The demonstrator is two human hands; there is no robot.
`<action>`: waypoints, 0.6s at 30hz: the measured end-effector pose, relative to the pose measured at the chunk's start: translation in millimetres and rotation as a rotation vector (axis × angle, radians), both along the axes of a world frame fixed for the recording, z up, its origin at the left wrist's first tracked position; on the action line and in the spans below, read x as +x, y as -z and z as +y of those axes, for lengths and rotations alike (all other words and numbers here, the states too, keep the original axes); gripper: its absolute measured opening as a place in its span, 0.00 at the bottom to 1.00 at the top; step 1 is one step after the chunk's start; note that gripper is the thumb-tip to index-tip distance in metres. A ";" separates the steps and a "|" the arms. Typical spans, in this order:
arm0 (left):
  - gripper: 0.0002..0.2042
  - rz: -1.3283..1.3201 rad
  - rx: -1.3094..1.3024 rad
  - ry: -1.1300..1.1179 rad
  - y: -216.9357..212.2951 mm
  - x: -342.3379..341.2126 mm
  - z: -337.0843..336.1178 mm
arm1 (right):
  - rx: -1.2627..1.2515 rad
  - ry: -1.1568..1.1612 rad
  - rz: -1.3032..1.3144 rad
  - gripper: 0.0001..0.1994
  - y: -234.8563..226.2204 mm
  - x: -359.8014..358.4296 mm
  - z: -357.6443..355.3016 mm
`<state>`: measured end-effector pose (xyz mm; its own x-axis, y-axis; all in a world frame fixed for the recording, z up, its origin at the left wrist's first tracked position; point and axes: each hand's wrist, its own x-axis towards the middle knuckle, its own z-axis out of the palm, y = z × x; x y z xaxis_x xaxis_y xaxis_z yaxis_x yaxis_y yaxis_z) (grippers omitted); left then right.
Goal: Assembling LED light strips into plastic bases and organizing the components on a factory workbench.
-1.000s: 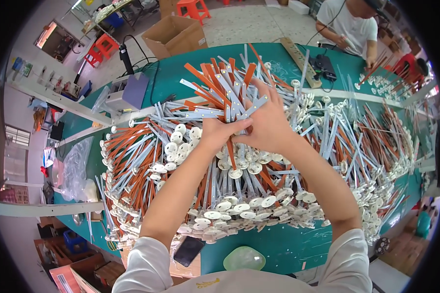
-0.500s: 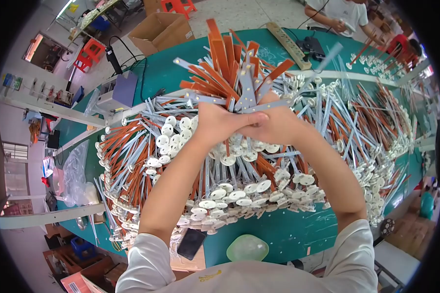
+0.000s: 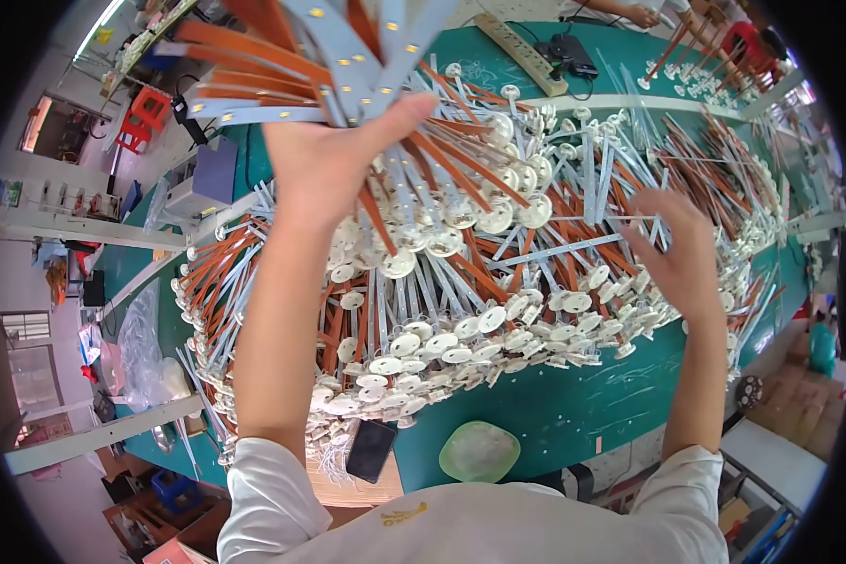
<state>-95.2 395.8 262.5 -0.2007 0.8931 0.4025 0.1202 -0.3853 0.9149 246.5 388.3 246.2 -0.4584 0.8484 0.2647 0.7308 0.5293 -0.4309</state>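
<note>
My left hand [image 3: 315, 169] is closed around a thick bundle of LED strips [image 3: 357, 70], raised over the table. Grey faces with small yellow chips and orange-brown backs fan out above the fist. Round white discs hang from the strips' lower ends below it. Apart from the bundle, my right hand [image 3: 681, 249] hovers over the right part of the pile, its thumb and fingers spread and curved with nothing visibly held. Beneath both hands lies a wide pile of the same strips [image 3: 526, 254], their white discs [image 3: 442, 348] crowded along the near edge.
On the green table [image 3: 526, 423] are a black phone [image 3: 371, 449] and a pale green bowl [image 3: 479, 452] near me. A power strip [image 3: 520, 52] and a purple-grey box [image 3: 205, 179] stand farther off. Another person's hand [image 3: 641, 16] is at the far right.
My right hand has let go of the bundle and moved right, over the pile. The left hand has carried the bundle up and to the left.
</note>
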 end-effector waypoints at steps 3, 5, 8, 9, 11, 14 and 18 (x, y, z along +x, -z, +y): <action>0.14 0.000 0.089 -0.009 -23.7 5.0 -13.8 | -0.033 0.026 0.086 0.17 1.9 15.2 -34.9; 0.09 0.130 0.099 -0.022 -50.3 21.3 -25.1 | -0.051 0.068 0.154 0.16 -7.3 19.3 -52.2; 0.11 0.037 0.073 0.090 -82.0 49.5 -31.4 | 0.119 0.161 0.477 0.14 -3.6 37.6 -73.3; 0.11 0.010 0.066 0.110 -88.3 59.5 -26.1 | 0.118 0.182 0.449 0.14 -2.5 49.1 -79.7; 0.18 0.243 0.055 0.143 -120.3 69.3 -23.6 | -0.042 0.246 0.620 0.14 -2.2 57.4 -87.9; 0.16 0.007 -0.115 0.147 -126.5 113.6 -23.2 | -0.102 0.319 0.660 0.13 8.9 85.5 -107.3; 0.15 0.118 -0.403 0.237 -160.1 134.5 -19.6 | -0.162 0.433 0.774 0.11 22.4 111.9 -133.5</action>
